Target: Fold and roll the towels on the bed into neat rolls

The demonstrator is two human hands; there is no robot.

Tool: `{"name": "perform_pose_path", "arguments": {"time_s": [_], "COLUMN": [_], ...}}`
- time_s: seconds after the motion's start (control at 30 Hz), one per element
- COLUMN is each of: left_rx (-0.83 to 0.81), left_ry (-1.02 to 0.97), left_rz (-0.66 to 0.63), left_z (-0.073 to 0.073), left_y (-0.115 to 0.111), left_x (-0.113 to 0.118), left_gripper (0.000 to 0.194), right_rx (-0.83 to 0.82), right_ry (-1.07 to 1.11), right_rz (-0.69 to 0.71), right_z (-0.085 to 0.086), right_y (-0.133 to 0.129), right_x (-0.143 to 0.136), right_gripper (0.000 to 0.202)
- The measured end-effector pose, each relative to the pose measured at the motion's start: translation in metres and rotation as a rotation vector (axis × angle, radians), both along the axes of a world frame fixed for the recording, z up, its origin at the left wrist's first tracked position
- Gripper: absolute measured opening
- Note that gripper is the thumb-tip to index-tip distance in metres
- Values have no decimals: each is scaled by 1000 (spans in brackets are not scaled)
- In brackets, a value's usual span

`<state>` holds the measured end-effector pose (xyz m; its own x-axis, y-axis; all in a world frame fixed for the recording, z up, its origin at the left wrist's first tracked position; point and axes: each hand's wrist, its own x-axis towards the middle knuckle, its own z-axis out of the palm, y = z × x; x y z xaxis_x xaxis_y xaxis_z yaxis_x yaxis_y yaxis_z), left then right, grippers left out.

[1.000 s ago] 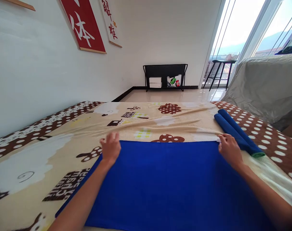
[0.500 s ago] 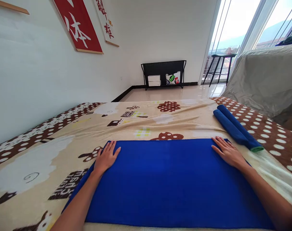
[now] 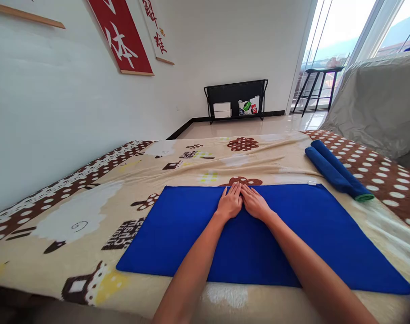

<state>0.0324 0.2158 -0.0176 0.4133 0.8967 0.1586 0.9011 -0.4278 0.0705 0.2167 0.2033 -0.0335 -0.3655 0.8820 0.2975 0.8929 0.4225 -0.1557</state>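
Note:
A blue cloth (image 3: 178,234) lies spread out flat on a patterned beige blanket (image 3: 178,297), with a small white tag at its far edge toward the right. My left hand (image 3: 230,201) rests palm down on the cloth at the middle of its far edge. Beside it, my right hand (image 3: 255,201) also lies flat on the cloth, the fingertips of both hands meeting. Neither hand grips anything, and the fingers are stretched out.
Two blue rolls (image 3: 338,173) lie on the blanket at the right. Beyond the bed stand a black rack (image 3: 237,96), a dark stool (image 3: 323,71) and a grey covered object (image 3: 387,99). A white wall (image 3: 56,99) borders the left side.
Both hands have moved inward from the cloth's two far corners to the middle of its far edge. The view has shifted slightly, and the near corners of the cloth now show.

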Motion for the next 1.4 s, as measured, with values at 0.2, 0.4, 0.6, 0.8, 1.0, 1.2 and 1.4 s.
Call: {"name": "perform_pose_path", "arguments": {"time_s": [0.2, 0.4, 0.6, 0.8, 1.0, 1.2, 1.4], "left_rx": [-51, -43, -15, 75, 160, 44, -40], "left_ry": [-3, -4, -6, -31, -45, -47, -28], "left_rz": [247, 474, 594, 550, 133, -78, 130], "left_z": [-10, -9, -17, 3, 43, 11, -6], "left_y": [9, 28, 36, 24, -10, -10, -3], "left_x": [-144, -257, -267, -257, -134, 19, -85], "left_gripper": [60, 66, 68, 61, 50, 56, 53], "right_rx": [-78, -95, -136, -96, 99, -5, -66], "right_ry": [-7, -15, 5, 35, 98, 80, 49], "right_rz": [-167, -415, -393, -492, -543, -31, 16], "right_z": [-20, -47, -60, -52, -20, -16, -19], "right_y": [-4, 5, 23, 22, 11, 14, -1], "right_x": [127, 215, 235, 236, 139, -14, 72], "right_gripper": [64, 78, 76, 72, 69, 45, 57]}}
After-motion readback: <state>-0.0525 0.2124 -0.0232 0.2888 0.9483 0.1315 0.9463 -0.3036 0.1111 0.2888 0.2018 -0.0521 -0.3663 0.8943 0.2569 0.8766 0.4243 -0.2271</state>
